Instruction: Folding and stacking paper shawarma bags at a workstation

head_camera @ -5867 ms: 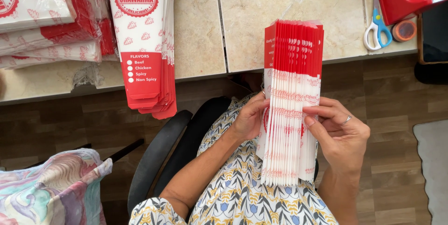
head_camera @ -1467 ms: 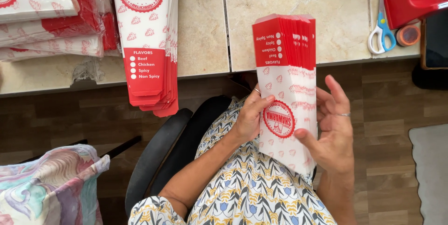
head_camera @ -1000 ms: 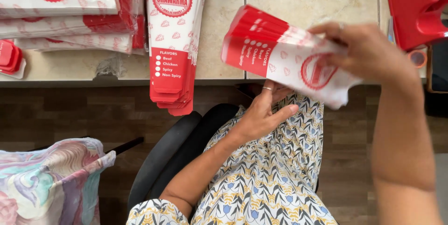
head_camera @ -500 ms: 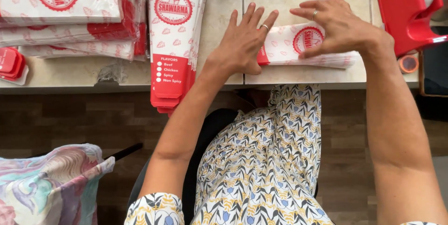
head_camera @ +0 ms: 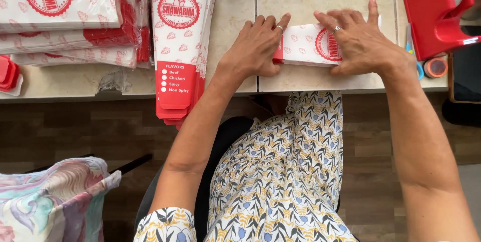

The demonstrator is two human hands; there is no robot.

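Your tiled counter (head_camera: 310, 1) carries everything: wrapped bundles of paper sleeves (head_camera: 60, 16) far left, a loose stack hanging over the edge (head_camera: 180, 46), then the small stack of red-and-white sleeves (head_camera: 305, 46) lying flat, long axis left to right. Your right hand (head_camera: 363, 41) presses flat on top, fingers spread; your left hand (head_camera: 258, 46) is cupped against its red end.

Two hands: left hand (head_camera: 258, 44), right hand (head_camera: 361, 41), both at 12 o'clock. One small sleeve stack (head_camera: 305, 46) under them. One hanging sleeve stack (head_camera: 180, 46) at 11. One red dispenser (head_camera: 436, 14), one tape roll (head_camera: 436, 67) at 2.
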